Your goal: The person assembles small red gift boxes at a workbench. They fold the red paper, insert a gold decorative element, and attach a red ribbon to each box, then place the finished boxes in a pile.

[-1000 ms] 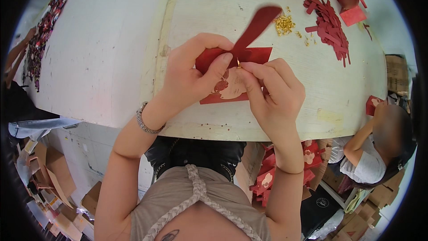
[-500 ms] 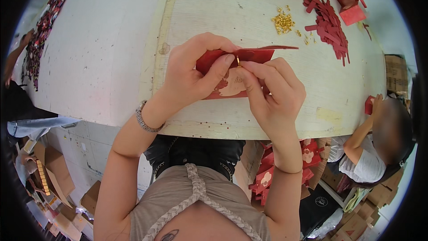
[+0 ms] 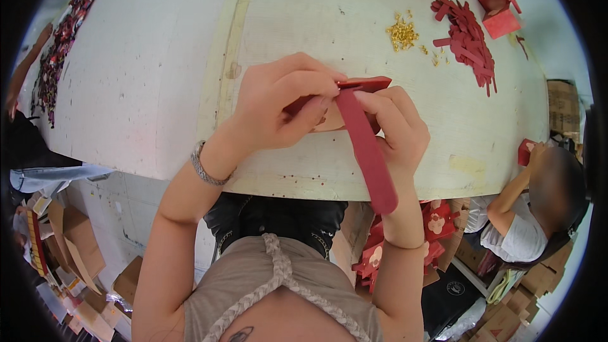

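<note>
Between my hands, above the table, is a red paper box (image 3: 380,82) with a pale printed patch. My left hand (image 3: 278,98) is closed on its left side, thumb and fingertips pinched together near its top edge. From that spot a long dark-red strap (image 3: 367,155) with a rounded end hangs toward me, crossing in front of my right hand (image 3: 404,126). My right hand is closed around the box's right side, its thumb and forefinger beside the strap's upper part; some of its fingers are hidden. No gold fastener shows at my fingertips.
Gold fasteners (image 3: 402,33) lie heaped beyond my right hand, beside a pile of red straps (image 3: 470,44). Red boxes (image 3: 500,16) stand at the far right. A co-worker (image 3: 516,234) sits at right; another person's arm (image 3: 28,69) is at far left by small dark-red pieces (image 3: 60,50).
The strap has swung from pointing right to hanging down toward me. The gold fastener that was in my right fingertips is out of sight. My hands remain at the box.
</note>
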